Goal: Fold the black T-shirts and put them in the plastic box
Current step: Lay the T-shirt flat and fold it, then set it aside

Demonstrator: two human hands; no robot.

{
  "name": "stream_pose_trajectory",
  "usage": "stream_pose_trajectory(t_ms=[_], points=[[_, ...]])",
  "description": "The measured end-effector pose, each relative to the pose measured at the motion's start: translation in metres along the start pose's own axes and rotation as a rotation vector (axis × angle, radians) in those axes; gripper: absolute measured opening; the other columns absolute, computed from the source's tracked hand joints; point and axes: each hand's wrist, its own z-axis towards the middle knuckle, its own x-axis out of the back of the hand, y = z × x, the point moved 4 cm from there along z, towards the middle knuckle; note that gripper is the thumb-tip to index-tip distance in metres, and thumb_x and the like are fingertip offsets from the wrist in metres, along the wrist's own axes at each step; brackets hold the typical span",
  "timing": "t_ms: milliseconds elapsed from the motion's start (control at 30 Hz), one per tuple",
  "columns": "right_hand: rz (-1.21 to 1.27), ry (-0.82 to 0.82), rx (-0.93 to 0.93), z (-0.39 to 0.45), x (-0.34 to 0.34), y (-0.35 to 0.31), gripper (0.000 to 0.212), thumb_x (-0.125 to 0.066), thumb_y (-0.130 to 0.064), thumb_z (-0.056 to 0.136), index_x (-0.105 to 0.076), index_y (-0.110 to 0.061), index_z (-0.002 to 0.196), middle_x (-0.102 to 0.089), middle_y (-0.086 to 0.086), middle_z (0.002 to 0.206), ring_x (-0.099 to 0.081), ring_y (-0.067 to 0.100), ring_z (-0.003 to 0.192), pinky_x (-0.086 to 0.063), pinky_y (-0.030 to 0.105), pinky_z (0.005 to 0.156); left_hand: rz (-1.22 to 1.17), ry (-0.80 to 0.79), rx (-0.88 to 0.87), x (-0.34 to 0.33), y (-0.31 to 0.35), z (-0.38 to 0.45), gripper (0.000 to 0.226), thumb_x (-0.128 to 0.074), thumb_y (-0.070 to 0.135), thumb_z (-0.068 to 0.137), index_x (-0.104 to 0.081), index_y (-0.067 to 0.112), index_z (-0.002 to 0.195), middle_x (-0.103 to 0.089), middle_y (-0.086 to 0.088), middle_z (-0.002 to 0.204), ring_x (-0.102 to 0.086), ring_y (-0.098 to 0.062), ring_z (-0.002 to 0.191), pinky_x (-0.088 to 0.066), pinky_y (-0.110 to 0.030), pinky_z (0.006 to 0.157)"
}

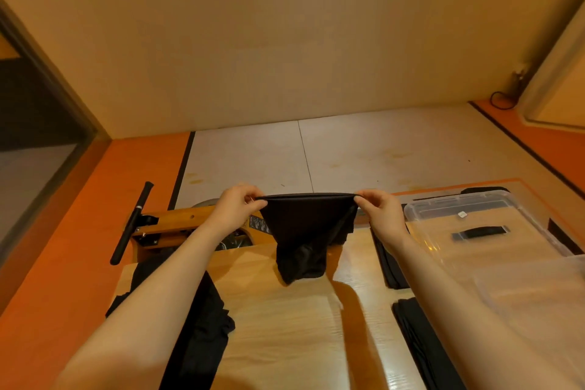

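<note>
Nearest the camera, both bare forearms reached forward over the pale wooden table. A loose heap of black T-shirts lay on the table's left part, partly hidden under the left forearm. On the right part, two folded black T-shirts lay one behind the other, the farther one partly covered by the right forearm. At the right edge sat the clear plastic box, and just behind it its clear lid with a black handle. Above the table's middle, the left hand and right hand each pinched one end of the taut top edge of a black T-shirt, thumbs and fingers curled on the cloth; it hung bunched, its lowest point just above or touching the table, cannot tell which. Behind the table stood a wooden machine with a black bar. Farther off lay orange-bordered floor and a plain wall.
</note>
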Motion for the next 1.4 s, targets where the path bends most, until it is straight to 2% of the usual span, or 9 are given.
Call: stream_pose_trajectory(t_ms=[133,333,500,700,867,1033,1233,1300,1400], points=[[-0.017,-0.058,0.013,0.025,-0.009,-0.016,0.017,-0.060,-0.009,0.096,-0.070,-0.023,0.093,-0.070,-0.007,0.091,-0.064,0.000,0.085,-0.049,0.014,0.072,-0.054,0.040,0.062,0.013,-0.004,0.016,0.006,-0.057,0.023,0.096,-0.061,0.020,0.098,-0.061,0.003,0.093,-0.058,-0.010,0.089,-0.041,-0.020,0.069],[-0.100,-0.045,0.085,0.073,-0.024,-0.040,0.016,-0.060,-0.011,0.096,-0.071,-0.006,0.106,-0.070,0.000,0.095,-0.063,0.002,0.088,-0.047,0.005,0.069,-0.027,0.270,0.077,0.045,0.005,0.045,0.015,-0.060,0.023,0.094,-0.067,0.013,0.104,-0.064,0.002,0.091,-0.059,-0.014,0.089,-0.039,-0.020,0.066],[-0.035,-0.050,0.113,0.091,-0.028,-0.064,0.016,-0.059,-0.011,0.097,-0.069,-0.008,0.108,-0.070,0.001,0.098,-0.065,0.008,0.093,-0.049,0.014,0.076,-0.037,0.356,0.064,0.069,0.010,0.052,0.024,-0.060,0.028,0.094,-0.070,0.011,0.108,-0.068,-0.001,0.096,-0.060,-0.013,0.090,-0.041,-0.022,0.069],[-0.007,-0.081,0.043,0.055,-0.027,-0.032,0.012,-0.060,-0.010,0.096,-0.067,-0.016,0.104,-0.068,-0.004,0.094,-0.064,0.003,0.088,-0.051,0.016,0.077,-0.124,0.183,0.142,0.034,-0.009,0.009,0.024,-0.063,0.027,0.092,-0.071,0.009,0.107,-0.069,-0.001,0.097,-0.061,-0.013,0.091,-0.044,-0.026,0.079],[-0.090,-0.174,-0.069,-0.010,-0.022,0.033,0.014,-0.061,-0.010,0.095,-0.071,-0.011,0.104,-0.071,0.001,0.095,-0.067,0.006,0.088,-0.051,0.017,0.075,-0.181,0.021,0.225,-0.028,-0.045,-0.052,0.011,-0.065,0.023,0.091,-0.075,0.017,0.091,-0.069,0.006,0.083,-0.062,-0.006,0.080,-0.045,-0.021,0.069],[-0.281,-0.327,-0.203,-0.090,-0.020,0.111,0.009,-0.065,-0.015,0.093,-0.073,-0.017,0.093,-0.072,-0.001,0.090,-0.066,0.014,0.090,-0.054,0.032,0.084,-0.243,-0.153,0.366,-0.100,-0.086,-0.131,0.017,-0.066,0.022,0.091,-0.073,0.012,0.079,-0.060,0.010,0.067,-0.055,0.002,0.064,-0.041,-0.015,0.064],[-0.351,-0.377,-0.327,-0.164,-0.019,0.162,0.009,-0.066,-0.015,0.092,-0.073,-0.018,0.087,-0.072,0.000,0.086,-0.068,0.015,0.084,-0.055,0.030,0.078,-0.307,-0.231,0.423,-0.154,-0.115,-0.200,0.042,-0.063,0.018,0.093,-0.041,0.004,0.061,-0.032,0.002,0.055,-0.033,-0.006,0.049,-0.026,-0.019,0.056],[-0.366,-0.383,-0.359,-0.183,-0.019,0.173,0.010,-0.065,-0.015,0.092,-0.073,-0.017,0.087,-0.072,-0.001,0.086,-0.068,0.015,0.083,-0.055,0.028,0.078,-0.292,-0.251,0.468,-0.169,-0.123,-0.214,0.038,-0.062,0.013,0.093,-0.043,0.005,0.061,-0.040,0.009,0.047,-0.039,-0.001,0.046,-0.029,-0.014,0.055],[-0.405,-0.355,-0.398,-0.208,-0.020,0.187,0.008,-0.066,-0.016,0.092,-0.073,-0.016,0.095,-0.070,-0.002,0.091,-0.065,0.013,0.088,-0.053,0.026,0.079,-0.288,-0.279,0.511,-0.188,-0.136,-0.232,0.012,-0.065,0.014,0.091,-0.072,0.005,0.087,-0.068,-0.002,0.076,-0.055,-0.001,0.067,-0.043,-0.022,0.069]])
